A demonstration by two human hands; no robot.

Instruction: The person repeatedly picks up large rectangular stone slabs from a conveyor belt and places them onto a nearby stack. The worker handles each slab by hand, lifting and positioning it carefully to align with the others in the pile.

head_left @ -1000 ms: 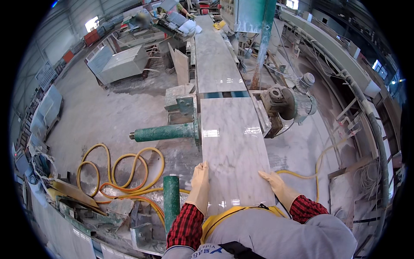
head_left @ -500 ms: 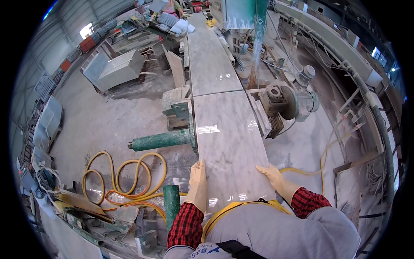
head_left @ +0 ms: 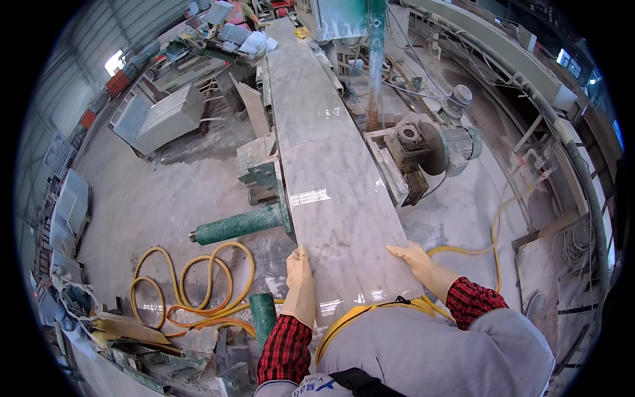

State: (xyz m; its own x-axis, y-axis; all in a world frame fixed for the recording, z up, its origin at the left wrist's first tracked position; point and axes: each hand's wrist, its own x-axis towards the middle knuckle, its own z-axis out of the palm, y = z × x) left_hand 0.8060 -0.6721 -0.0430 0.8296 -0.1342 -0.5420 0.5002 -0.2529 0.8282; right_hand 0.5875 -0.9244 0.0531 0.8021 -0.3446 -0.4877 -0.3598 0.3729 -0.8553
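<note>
A polished white-grey marble slab (head_left: 344,218) lies flat before me, its near end against my waist. My left hand (head_left: 300,288), in a cream rubber glove, is closed on the slab's left edge near that end. Opposite it, my right hand (head_left: 423,266) in a matching glove grips the right edge, its fingers partly hidden. The slab's far end meets a second marble slab (head_left: 304,86), with only a thin line between them. Both rest in a long row on a narrow machine bed, mostly covered by the stone.
A green cylinder (head_left: 238,223) juts out left of the bed, and a green post (head_left: 262,314) stands by my left forearm. Coiled yellow hose (head_left: 218,251) lies on the floor. At the right is a motor (head_left: 460,149). Another person (head_left: 239,14) is at the far end.
The dark gap between the two slabs has narrowed to a thin line as the near slab moved forward against the far one. Both hands keep their hold, and my view has shifted slightly.
</note>
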